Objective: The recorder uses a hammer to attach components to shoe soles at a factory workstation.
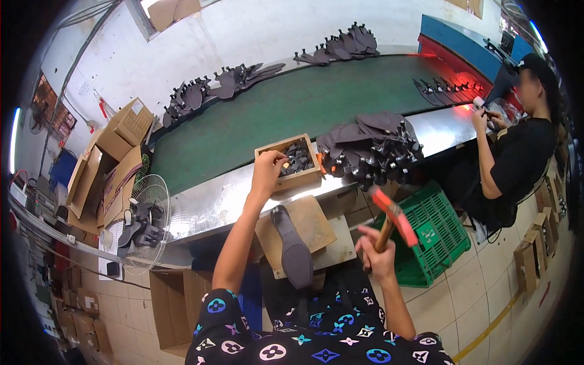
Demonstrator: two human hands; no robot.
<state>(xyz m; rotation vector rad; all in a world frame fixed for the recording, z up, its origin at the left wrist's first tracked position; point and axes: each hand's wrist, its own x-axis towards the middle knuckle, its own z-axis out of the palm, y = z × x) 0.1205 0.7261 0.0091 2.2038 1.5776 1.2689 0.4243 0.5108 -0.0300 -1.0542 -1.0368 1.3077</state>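
One wood-handled hammer (394,214); elongated sole (293,250)

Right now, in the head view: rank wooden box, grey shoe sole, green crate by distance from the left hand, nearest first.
1. Wooden box: right at the left hand, fingers reaching over it.
2. Grey shoe sole: closer to the body, on the board.
3. Green crate: far right, low down.

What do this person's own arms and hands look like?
The left hand and right hand are bare, with no gloves, and so are the forearms. The short black sleeves carry flower and diamond shapes in white, blue and turquoise.
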